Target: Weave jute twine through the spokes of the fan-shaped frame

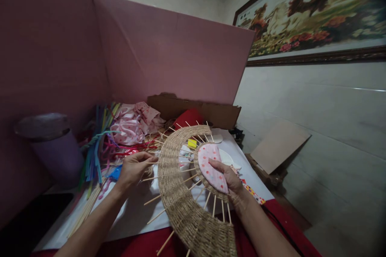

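A semicircular woven fan (173, 172) of twisted straw cord spreads across the middle, held up over the table. Thin wooden sticks (213, 205) run through its weave like spokes and stick out past the outer edge. At its centre is a half-round piece of pink fabric with red spots (206, 164), edged with cord. My right hand (230, 180) is closed around this piece, thumb on top, fingers hidden beneath. My left hand (132, 170) is closed in a pinch at the outer end of one stick, left of the woven band.
On the white-covered table (132, 219), crumpled pink fabric (129, 122), colourful pipe cleaners (95, 156) and loose sticks (87, 209) lie at left. A purple bin (57, 152) stands farther left. Cardboard (217, 113) and pink panels (171, 52) close off the back.
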The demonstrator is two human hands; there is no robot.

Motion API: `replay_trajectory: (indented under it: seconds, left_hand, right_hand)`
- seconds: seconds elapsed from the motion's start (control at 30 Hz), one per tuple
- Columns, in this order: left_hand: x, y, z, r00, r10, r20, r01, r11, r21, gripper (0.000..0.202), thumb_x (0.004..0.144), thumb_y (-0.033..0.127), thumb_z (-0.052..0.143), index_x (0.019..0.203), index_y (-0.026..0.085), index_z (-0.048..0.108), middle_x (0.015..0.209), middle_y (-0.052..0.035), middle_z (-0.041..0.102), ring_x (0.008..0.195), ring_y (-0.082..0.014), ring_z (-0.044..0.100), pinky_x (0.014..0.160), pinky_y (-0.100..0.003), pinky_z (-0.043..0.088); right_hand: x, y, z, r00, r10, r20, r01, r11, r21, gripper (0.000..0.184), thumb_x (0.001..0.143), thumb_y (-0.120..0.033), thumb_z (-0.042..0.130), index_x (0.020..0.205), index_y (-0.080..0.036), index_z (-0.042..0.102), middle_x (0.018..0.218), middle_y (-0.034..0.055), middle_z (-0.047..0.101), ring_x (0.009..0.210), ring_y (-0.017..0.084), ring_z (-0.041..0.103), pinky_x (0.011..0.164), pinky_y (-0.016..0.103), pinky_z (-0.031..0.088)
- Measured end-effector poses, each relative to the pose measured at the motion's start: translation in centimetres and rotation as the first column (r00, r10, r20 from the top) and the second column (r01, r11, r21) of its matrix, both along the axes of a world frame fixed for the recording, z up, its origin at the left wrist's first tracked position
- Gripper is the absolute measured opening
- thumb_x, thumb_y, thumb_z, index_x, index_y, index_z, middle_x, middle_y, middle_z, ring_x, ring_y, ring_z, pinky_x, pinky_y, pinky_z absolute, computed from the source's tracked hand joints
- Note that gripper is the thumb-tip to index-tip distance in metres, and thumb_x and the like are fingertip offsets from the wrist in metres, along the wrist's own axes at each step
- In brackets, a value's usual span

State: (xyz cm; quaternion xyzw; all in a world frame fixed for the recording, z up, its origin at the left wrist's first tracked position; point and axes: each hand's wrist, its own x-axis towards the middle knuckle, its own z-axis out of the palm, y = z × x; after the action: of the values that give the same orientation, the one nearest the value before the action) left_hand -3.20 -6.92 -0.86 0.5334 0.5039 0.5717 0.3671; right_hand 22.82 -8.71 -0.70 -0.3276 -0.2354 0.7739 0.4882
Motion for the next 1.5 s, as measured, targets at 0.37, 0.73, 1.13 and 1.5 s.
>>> replay_trajectory:
  seconds: [0.37,0.73,1.13,1.5]
  left_hand:
    - [-0.2,0.0,0.0,0.997,-0.019,-0.077,0.024,0.997,0.066,0.019,0.062,0.033,0.066,0.065,0.014,0.067,0.060,-0.0031,0.065,0.053,-0.0125,0.055,0.048,-0.022,0.040]
    - [-1.5,-0.2,0.5,0.955,0.058,-0.290,0.018,0.968,0.250,0.012,0.063,0.022,0.060,0.070,0.017,0.069,0.070,-0.0033,0.069,0.067,-0.0170,0.062,0.063,-0.025,0.049]
    - [-1.9,0.0,0.4,0.952,-0.070,-0.298,0.141,0.965,0.223,0.017,0.061,0.029,0.068,0.072,0.016,0.070,0.071,-0.0055,0.070,0.068,-0.0191,0.063,0.065,-0.029,0.049]
    - [-1.9,-0.4,1.2,0.899,-0.042,-0.436,0.173,0.949,0.264,0.014,0.065,0.029,0.066,0.069,0.016,0.069,0.065,-0.0029,0.067,0.058,-0.0136,0.059,0.054,-0.021,0.045]
  right_hand:
    - [0.0,0.0,0.1,0.998,0.059,-0.003,-0.059,0.998,-0.038,0.030,0.078,-0.017,0.046,0.102,-0.001,0.053,0.070,0.0135,0.068,0.059,0.020,0.065,0.056,0.031,0.053]
    - [0.8,0.4,-0.5,0.976,0.207,0.059,-0.205,0.978,-0.037,0.034,0.080,-0.024,0.042,0.101,0.000,0.053,0.068,0.0151,0.068,0.056,0.021,0.065,0.056,0.033,0.052]
    - [1.2,0.6,-0.2,0.967,0.248,0.057,-0.239,0.962,-0.131,0.034,0.081,-0.023,0.039,0.101,0.001,0.052,0.066,0.0134,0.068,0.057,0.019,0.065,0.059,0.029,0.052]
    - [1.4,0.3,0.2,0.956,0.287,0.065,-0.277,0.952,-0.129,0.034,0.080,-0.024,0.039,0.099,0.001,0.054,0.067,0.0141,0.067,0.057,0.020,0.065,0.058,0.030,0.052]
